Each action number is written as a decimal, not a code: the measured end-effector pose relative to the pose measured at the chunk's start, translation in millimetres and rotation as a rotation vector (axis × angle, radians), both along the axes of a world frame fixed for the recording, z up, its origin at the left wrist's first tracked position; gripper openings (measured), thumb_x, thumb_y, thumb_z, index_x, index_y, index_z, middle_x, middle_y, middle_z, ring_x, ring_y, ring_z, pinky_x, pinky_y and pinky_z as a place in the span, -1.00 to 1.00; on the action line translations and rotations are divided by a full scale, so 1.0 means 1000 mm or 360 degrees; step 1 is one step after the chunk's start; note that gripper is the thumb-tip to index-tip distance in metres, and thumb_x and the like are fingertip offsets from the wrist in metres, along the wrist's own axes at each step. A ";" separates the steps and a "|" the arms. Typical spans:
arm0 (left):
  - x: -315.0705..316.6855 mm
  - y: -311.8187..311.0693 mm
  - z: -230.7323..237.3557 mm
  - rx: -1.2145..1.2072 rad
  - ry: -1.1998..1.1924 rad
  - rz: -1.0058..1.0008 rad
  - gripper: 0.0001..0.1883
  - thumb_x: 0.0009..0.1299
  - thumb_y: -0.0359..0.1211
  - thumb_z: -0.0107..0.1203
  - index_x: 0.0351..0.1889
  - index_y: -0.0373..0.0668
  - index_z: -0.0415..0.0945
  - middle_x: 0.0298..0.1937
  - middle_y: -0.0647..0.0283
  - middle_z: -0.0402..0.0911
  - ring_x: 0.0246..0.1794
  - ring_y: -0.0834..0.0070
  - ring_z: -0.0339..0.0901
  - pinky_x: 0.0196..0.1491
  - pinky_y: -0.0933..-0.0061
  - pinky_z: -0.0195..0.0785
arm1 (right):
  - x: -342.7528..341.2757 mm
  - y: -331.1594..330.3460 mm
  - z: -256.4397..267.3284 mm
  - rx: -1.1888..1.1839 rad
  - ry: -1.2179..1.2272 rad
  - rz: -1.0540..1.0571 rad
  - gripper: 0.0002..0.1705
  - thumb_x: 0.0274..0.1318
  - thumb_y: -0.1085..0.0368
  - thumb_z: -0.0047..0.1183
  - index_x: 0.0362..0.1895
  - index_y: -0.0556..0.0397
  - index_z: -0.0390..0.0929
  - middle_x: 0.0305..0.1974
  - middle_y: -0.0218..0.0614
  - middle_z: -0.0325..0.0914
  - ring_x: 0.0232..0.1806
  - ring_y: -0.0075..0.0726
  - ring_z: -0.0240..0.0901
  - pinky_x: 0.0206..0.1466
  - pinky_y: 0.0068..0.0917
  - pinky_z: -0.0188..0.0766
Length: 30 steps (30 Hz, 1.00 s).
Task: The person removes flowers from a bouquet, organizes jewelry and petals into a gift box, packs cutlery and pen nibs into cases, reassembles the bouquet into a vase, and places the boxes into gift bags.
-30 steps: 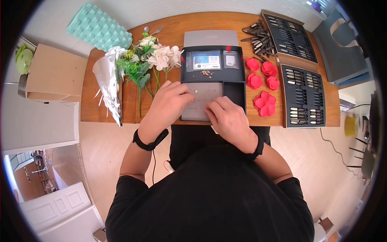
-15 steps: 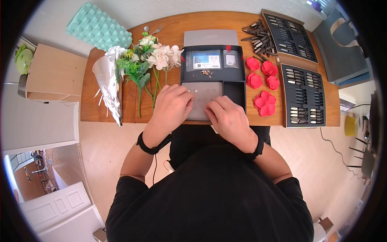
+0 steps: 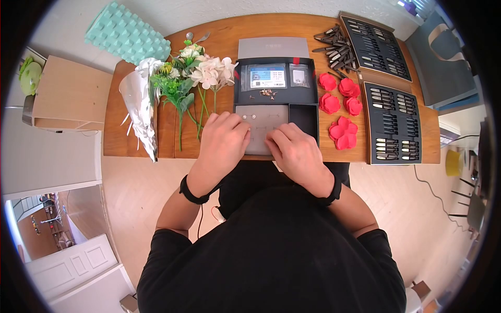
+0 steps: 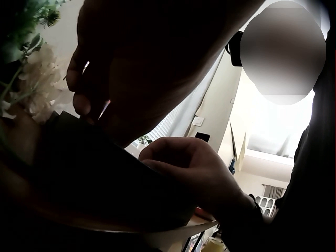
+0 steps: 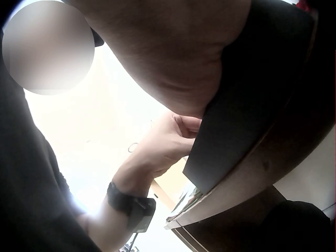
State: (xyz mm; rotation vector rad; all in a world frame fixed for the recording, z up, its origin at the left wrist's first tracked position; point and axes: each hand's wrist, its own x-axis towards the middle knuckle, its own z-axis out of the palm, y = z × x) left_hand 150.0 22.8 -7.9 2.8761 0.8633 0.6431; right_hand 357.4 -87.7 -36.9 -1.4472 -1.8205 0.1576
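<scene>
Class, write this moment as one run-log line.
left hand: over grey insert | right hand: same, further right | two round pieces: on insert | held items: cannot tell

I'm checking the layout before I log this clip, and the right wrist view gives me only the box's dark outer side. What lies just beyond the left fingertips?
Observer: Two small round pieces on the grey panel.
Operator: And in the box past that panel?
Observer: Small shiny bits lie there in a loose cluster.
Operator: Anything dark far to the right?
Observer: Two trays holding rows of slim pieces.
</scene>
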 end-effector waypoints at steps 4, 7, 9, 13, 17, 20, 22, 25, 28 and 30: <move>0.001 -0.004 0.002 0.0007 -0.0045 0.0012 -0.83 0.27 -0.45 0.53 -0.19 -0.16 0.83 -0.23 0.29 0.70 -0.12 0.25 0.66 -0.02 0.15 0.42 | 0.000 0.000 -0.001 0.0006 -0.0007 -0.0003 -0.84 0.29 0.40 0.44 -0.19 0.06 0.66 -0.24 -0.29 0.59 -0.16 -0.08 0.65 -0.15 -0.15 0.67; 0.000 -0.004 0.000 0.0005 -0.0043 0.0019 -0.85 0.30 -0.42 0.51 -0.19 -0.17 0.83 -0.22 0.26 0.69 -0.11 0.23 0.66 -0.01 0.13 0.42 | 0.000 0.000 0.000 -0.0002 -0.0015 -0.0004 -0.84 0.29 0.40 0.44 -0.19 0.05 0.66 -0.24 -0.29 0.58 -0.17 -0.08 0.64 -0.15 -0.15 0.67; 0.000 -0.004 -0.002 0.0003 -0.0029 0.0027 -0.85 0.30 -0.42 0.51 -0.19 -0.17 0.84 -0.22 0.26 0.70 -0.11 0.23 0.66 -0.01 0.13 0.43 | 0.000 0.000 -0.001 -0.0002 -0.0018 -0.0005 -0.84 0.29 0.40 0.44 -0.19 0.05 0.66 -0.24 -0.29 0.58 -0.17 -0.08 0.64 -0.15 -0.15 0.67; 0.002 -0.003 -0.002 -0.0004 -0.0050 0.0039 -0.85 0.29 -0.44 0.53 -0.21 -0.17 0.83 -0.23 0.28 0.70 -0.13 0.24 0.67 -0.04 0.14 0.44 | 0.000 0.000 -0.001 -0.0004 -0.0023 -0.0005 -0.84 0.29 0.40 0.44 -0.19 0.06 0.66 -0.24 -0.29 0.58 -0.17 -0.08 0.64 -0.15 -0.15 0.67; 0.003 -0.004 -0.003 0.0014 -0.0056 0.0064 -0.83 0.27 -0.45 0.56 -0.21 -0.16 0.82 -0.24 0.30 0.70 -0.15 0.25 0.67 -0.06 0.16 0.44 | 0.000 0.000 0.000 -0.0009 -0.0017 0.0001 -0.84 0.29 0.40 0.44 -0.18 0.06 0.66 -0.24 -0.29 0.58 -0.16 -0.08 0.64 -0.14 -0.15 0.67; 0.004 -0.005 -0.002 0.0054 -0.0045 0.0057 -0.83 0.27 -0.45 0.56 -0.21 -0.16 0.81 -0.25 0.30 0.69 -0.16 0.24 0.66 -0.05 0.16 0.45 | 0.000 0.000 0.000 -0.0002 -0.0008 0.0003 -0.84 0.29 0.40 0.43 -0.18 0.06 0.66 -0.24 -0.28 0.58 -0.16 -0.08 0.64 -0.14 -0.15 0.67; 0.004 -0.006 -0.003 0.0060 -0.0042 0.0056 -0.83 0.27 -0.45 0.55 -0.21 -0.16 0.81 -0.25 0.30 0.69 -0.16 0.24 0.66 -0.05 0.15 0.45 | 0.000 0.000 0.000 -0.0003 -0.0013 0.0002 -0.85 0.30 0.40 0.43 -0.18 0.06 0.66 -0.24 -0.28 0.58 -0.16 -0.08 0.64 -0.14 -0.15 0.67; 0.004 -0.005 -0.004 0.0093 -0.0016 0.0030 -0.83 0.27 -0.46 0.54 -0.22 -0.16 0.80 -0.24 0.30 0.69 -0.16 0.24 0.65 -0.05 0.15 0.44 | 0.000 0.000 -0.001 0.0000 -0.0017 0.0001 -0.85 0.29 0.40 0.43 -0.18 0.06 0.66 -0.24 -0.28 0.58 -0.16 -0.08 0.64 -0.14 -0.16 0.68; 0.004 -0.004 -0.005 0.0142 0.0000 -0.0016 -0.86 0.28 -0.44 0.51 -0.25 -0.17 0.78 -0.25 0.27 0.66 -0.15 0.24 0.63 -0.04 0.14 0.44 | 0.000 0.000 0.000 0.0000 -0.0017 0.0001 -0.84 0.29 0.40 0.44 -0.18 0.06 0.67 -0.24 -0.29 0.58 -0.15 -0.09 0.65 -0.14 -0.16 0.68; 0.004 -0.003 -0.005 0.0163 -0.0007 -0.0037 -0.87 0.28 -0.43 0.49 -0.27 -0.17 0.76 -0.26 0.24 0.63 -0.15 0.23 0.62 -0.03 0.13 0.43 | 0.000 0.000 0.000 0.0001 -0.0015 0.0002 -0.84 0.29 0.40 0.44 -0.18 0.06 0.67 -0.24 -0.29 0.58 -0.15 -0.09 0.65 -0.14 -0.16 0.68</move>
